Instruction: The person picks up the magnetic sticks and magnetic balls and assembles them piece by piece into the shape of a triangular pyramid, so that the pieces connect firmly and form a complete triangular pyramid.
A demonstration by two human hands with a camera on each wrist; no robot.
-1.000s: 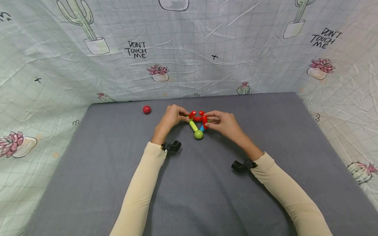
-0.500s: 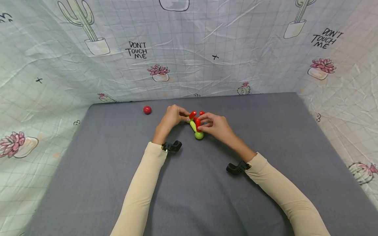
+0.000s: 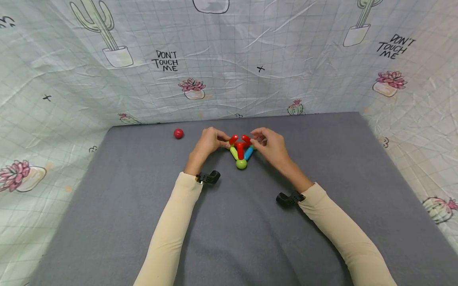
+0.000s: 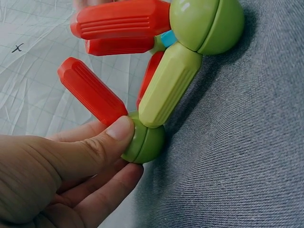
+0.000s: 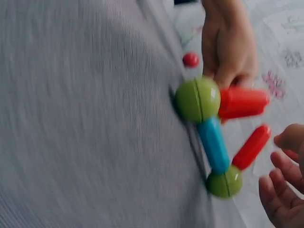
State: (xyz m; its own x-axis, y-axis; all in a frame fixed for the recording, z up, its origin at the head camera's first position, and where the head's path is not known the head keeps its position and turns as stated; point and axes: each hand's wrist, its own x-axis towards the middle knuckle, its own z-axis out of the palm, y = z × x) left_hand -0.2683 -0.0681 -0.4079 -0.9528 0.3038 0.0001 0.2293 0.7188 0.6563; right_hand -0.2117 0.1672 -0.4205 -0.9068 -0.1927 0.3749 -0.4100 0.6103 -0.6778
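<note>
A triangle of magnetic rods and green balls lies on the grey cloth. Its sides are a yellow-green rod, a blue rod and a red rod at the back. From the front green ball a red rod rises; red rods also stand tilted on the left green ball and the right green ball. My left hand pinches the left ball between thumb and fingers. Beside the right tilted red rod, my right hand has its fingers spread, holding nothing.
A loose red ball rests on the grey cloth toward the back left. A printed fabric sheet hangs behind and along the sides.
My right hand brought a red rod leftward onto the front green ball, let go of it, and moved back right beside the right tilted rod. The left hand stays put.
</note>
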